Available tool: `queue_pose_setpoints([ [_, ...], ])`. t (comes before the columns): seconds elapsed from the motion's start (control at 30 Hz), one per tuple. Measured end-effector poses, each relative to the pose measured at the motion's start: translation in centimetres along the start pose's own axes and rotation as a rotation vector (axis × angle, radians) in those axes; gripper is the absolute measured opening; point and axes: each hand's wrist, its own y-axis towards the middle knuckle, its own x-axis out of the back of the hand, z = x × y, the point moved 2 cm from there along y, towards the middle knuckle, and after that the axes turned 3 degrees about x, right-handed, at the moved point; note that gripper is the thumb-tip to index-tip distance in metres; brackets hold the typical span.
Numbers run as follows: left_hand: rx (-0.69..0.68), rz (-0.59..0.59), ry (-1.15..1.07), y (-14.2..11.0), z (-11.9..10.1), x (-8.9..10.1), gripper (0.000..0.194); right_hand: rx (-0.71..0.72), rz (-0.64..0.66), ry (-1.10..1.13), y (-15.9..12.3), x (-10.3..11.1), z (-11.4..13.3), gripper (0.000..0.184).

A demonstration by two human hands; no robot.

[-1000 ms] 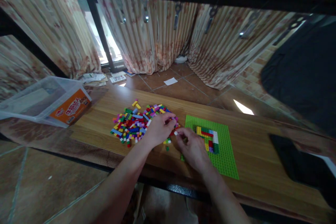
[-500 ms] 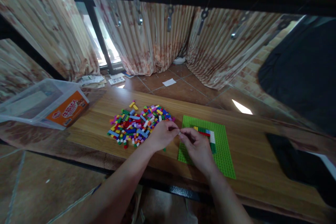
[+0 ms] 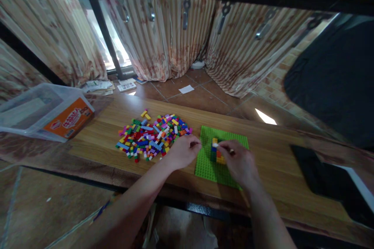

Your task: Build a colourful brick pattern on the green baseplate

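A small white brick [image 3: 215, 145] is pinched between the fingertips of my right hand [image 3: 240, 160], right over the upper left part of a low structure of coloured bricks [image 3: 214, 155]. That structure stands on a green baseplate [image 3: 204, 169], and my right hand hides much of it. I cannot tell whether the white brick touches the bricks below. At the baseplate's left edge my left hand [image 3: 183, 151] has its thumb and fingers drawn together in a pinch; whatever is in it, if anything, is too small to make out. A pile of loose toy bricks [image 3: 152, 140] lies left of it.
A clear plastic box [image 3: 37, 124] with an orange label stands at the table's left end. At the right end lies a dark flat object [image 3: 315, 171]. Papers [image 3: 99, 86] and a white sheet [image 3: 186, 89] are on the tiled floor beyond the wooden table [image 3: 274, 155].
My hands met at the baseplate's left edge, then parted. The right hand moved right over the brick structure with the white brick; the left stayed near the edge. The view shifted slightly.
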Motion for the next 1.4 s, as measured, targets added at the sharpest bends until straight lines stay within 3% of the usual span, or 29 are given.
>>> queue_pose_setpoints([
  [0.07, 0.014, 0.01, 0.019, -0.2, -0.1, -0.4, 0.025, -0.094, -0.105, -0.056, 0.2, 1.7, -1.6, 0.026],
  [0.17, 0.058, 0.048, 0.037, -0.4, -0.2, -1.1, 0.033, -0.149, -0.101, -0.098, 0.2, 2.7, -2.5, 0.025],
  [0.33, 0.086, 0.098, 0.089, -0.6, -0.4, -2.0, 0.037, -0.072, 0.031, -0.093, -0.1, 1.3, -1.6, 0.024],
  [0.57, 0.057, 0.128, 0.147, -0.9, -0.7, -3.1, 0.035, -0.024, 0.099, -0.151, -0.5, -0.1, -0.8, 0.021],
  [0.67, 0.022, 0.039, 0.106, -0.5, -0.6, -1.5, 0.028, 0.006, 0.146, -0.133, -1.0, -1.3, 0.5, 0.02],
  [0.83, 0.041, -0.285, 0.058, 0.3, 1.1, 4.2, 0.025, 0.125, 0.201, -0.142, -1.6, -4.4, 3.5, 0.021],
  [0.93, 0.079, -0.418, 0.075, 0.4, 2.3, 6.9, 0.023, 0.132, 0.216, -0.168, -1.7, -5.9, 4.3, 0.021],
  [1.2, 0.121, -0.529, 0.044, -0.7, 3.2, 10.0, 0.024, 0.1, 0.204, -0.091, -1.7, -7.4, 5.3, 0.022],
  [1.4, 0.11, -0.634, -0.022, -1.2, 4.9, 12.2, 0.023, 0.257, 0.179, 0.042, -1.6, -8.7, 6.4, 0.021],
])
